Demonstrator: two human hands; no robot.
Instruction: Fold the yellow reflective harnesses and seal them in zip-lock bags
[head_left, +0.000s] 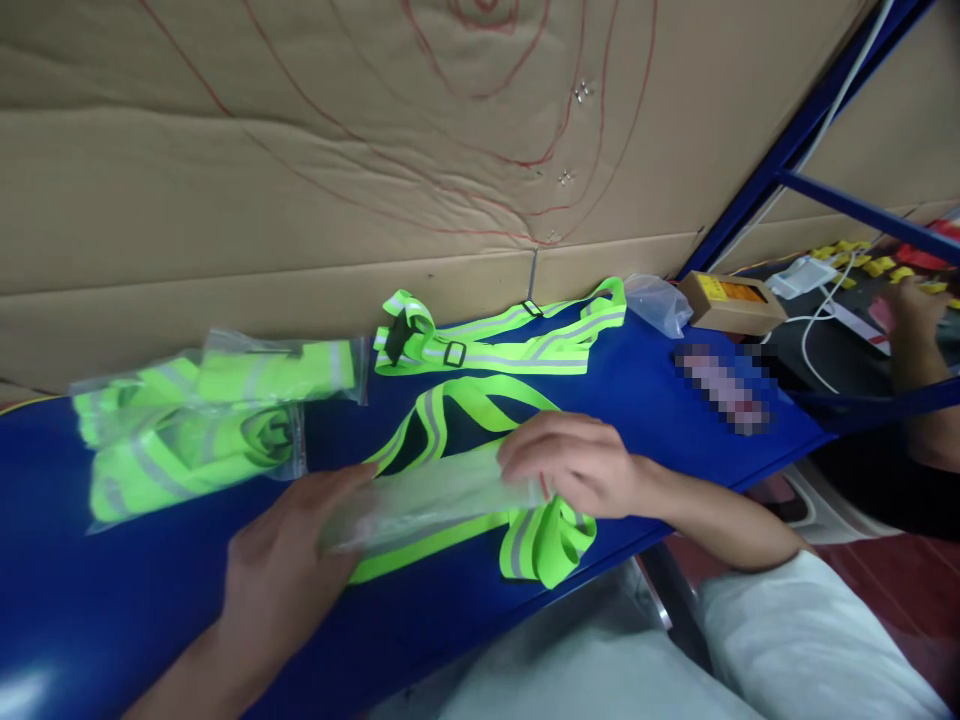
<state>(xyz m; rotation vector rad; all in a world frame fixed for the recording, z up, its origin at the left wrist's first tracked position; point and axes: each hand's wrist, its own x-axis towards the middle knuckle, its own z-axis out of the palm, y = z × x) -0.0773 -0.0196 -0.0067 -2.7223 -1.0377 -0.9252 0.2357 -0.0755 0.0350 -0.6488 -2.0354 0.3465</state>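
A clear plastic zip bag [435, 497], blurred by motion, is stretched between my two hands above the blue table [420, 650]. My left hand [289, 560] grips its left end. At its right end, near a red strip, the fingers of my right hand [574, 465] are closed on it. Beneath the bag lies a neon-yellow reflective strap [427, 425] with a grey stripe, partly hidden by bag and hands. Its bunched end [547, 545] sits below my right hand. Farther back, another reflective strap [510, 350] with black buckles lies loosely folded.
Several bagged reflective straps [195, 450] lie at the left. A cardboard wall [300, 200] with red drawn lines closes off the back. At the right are another plastic bag [660, 305], a small cardboard box [735, 303], a blue metal frame [795, 150] and another person's arm [919, 350].
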